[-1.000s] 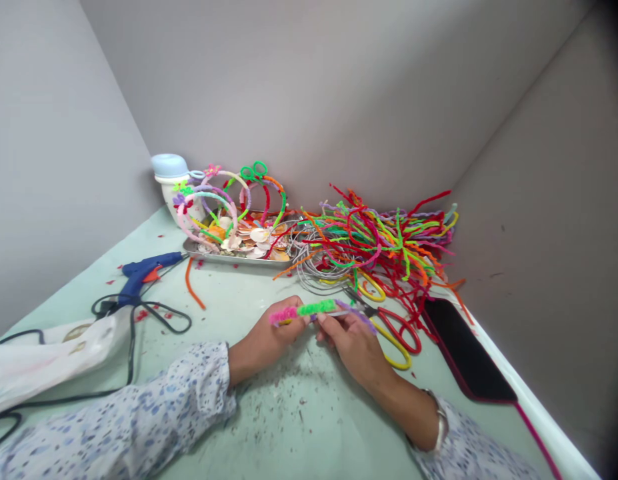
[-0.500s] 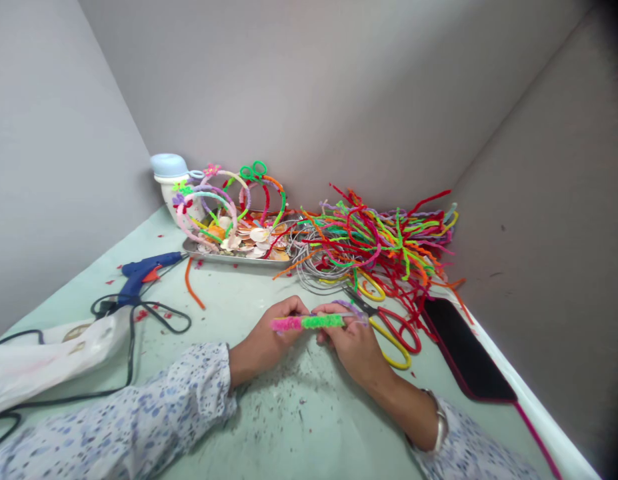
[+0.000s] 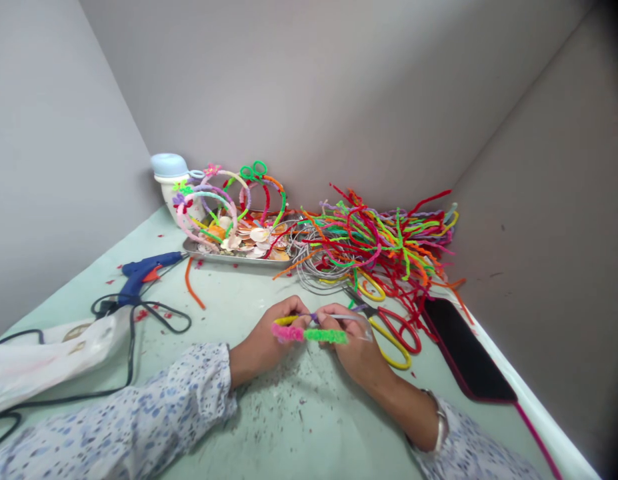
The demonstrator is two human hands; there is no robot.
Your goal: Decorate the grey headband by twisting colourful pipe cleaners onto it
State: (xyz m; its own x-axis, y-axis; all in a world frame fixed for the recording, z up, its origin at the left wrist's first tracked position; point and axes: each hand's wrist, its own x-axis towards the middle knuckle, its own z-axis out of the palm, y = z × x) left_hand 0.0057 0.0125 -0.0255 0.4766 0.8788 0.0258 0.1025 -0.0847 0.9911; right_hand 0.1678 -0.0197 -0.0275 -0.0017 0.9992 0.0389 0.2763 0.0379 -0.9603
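Note:
My left hand point(image 3: 269, 337) and my right hand point(image 3: 356, 347) meet low over the pale green table point(image 3: 289, 413), both closed on one short stick wrapped in pipe cleaner point(image 3: 311, 333). Its left part is pink, its right part bright green, and a yellow end and a purple strand show just above it between my fingers. My left hand pinches the pink end; my right fingers grip the green end. Scissors point(image 3: 389, 330) with red and yellow handles lie right behind my right hand.
A heap of coloured pipe cleaners point(image 3: 383, 243) fills the back right corner. A metal tray point(image 3: 239, 257) holds shells and wrapped headbands point(image 3: 223, 197), by a white jar point(image 3: 171, 183). A blue glue gun point(image 3: 143, 270) with black cord lies left. A dark phone point(image 3: 463, 353) lies right.
The wrapped stick has come down and toward me, from raised above my fingers to level in front of them. Both hands stayed in place, turning it.

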